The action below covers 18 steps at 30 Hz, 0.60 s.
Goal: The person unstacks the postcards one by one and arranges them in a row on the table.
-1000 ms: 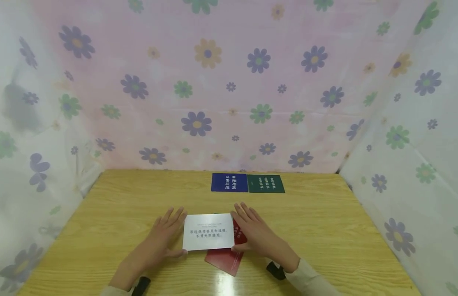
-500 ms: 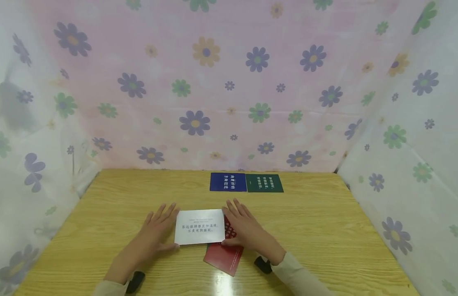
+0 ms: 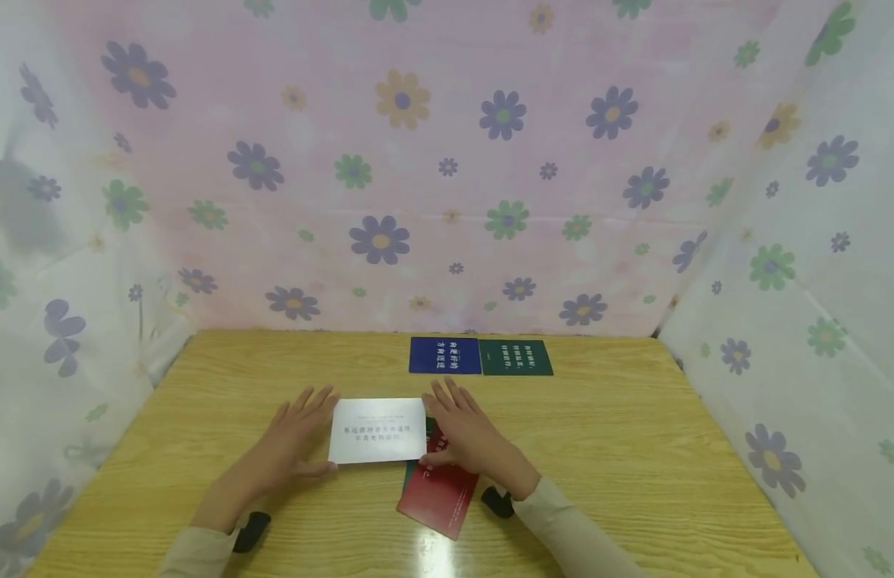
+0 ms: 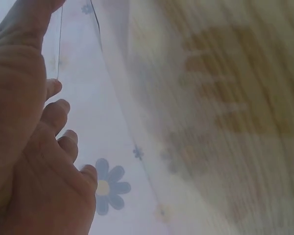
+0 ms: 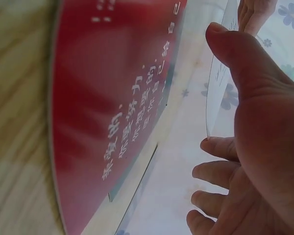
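A white card [image 3: 378, 429] printed with dark writing is held level above the table between both hands. My left hand [image 3: 281, 449] holds its left side, thumb at the near corner and index finger at the far one. On the opposite side my right hand [image 3: 472, 433] grips it the same way, and in the right wrist view the thumb and index fingertip meet the edge of the card [image 5: 218, 90]. Below the right hand lies a tilted red card [image 3: 440, 490] with white writing, partly over a green card [image 3: 407, 478] that is mostly hidden.
At the back of the wooden table [image 3: 274, 361], a blue card [image 3: 444, 356] and a dark green card [image 3: 518, 358] lie side by side. Flower-printed cloth [image 3: 447, 193] hangs behind the table and along both sides.
Both hands have carried the white card left and slightly away from me. More of the red card, and a strip of green under it, now shows.
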Each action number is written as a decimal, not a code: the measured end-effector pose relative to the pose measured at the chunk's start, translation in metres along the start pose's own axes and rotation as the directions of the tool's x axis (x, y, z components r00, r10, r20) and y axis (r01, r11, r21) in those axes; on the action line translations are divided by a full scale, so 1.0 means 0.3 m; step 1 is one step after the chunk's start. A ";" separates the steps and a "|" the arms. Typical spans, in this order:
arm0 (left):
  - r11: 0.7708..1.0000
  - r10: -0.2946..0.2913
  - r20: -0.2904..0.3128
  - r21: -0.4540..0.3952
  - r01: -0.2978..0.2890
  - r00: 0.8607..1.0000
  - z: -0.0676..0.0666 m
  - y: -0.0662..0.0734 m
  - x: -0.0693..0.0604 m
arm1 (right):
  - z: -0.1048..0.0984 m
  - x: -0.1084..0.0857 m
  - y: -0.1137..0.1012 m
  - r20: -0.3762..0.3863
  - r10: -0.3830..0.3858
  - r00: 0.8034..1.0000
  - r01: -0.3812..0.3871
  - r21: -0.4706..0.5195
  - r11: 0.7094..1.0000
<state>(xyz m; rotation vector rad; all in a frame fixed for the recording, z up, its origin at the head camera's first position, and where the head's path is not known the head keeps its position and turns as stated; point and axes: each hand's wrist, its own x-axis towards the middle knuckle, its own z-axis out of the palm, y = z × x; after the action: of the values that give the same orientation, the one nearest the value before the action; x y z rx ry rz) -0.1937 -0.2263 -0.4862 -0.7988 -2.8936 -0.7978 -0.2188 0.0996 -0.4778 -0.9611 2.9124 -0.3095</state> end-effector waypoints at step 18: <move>0.999 -0.010 0.020 0.033 0.010 1.000 -0.034 -0.084 0.082 | 0.001 0.125 0.036 0.010 -0.018 1.000 0.018 0.018 1.000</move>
<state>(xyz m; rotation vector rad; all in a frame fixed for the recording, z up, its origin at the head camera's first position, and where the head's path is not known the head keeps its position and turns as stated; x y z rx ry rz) -0.2283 -0.2382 -0.4851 -0.7946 -2.9230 -0.7449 -0.2552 0.0859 -0.4802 -0.9844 2.8885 -0.3296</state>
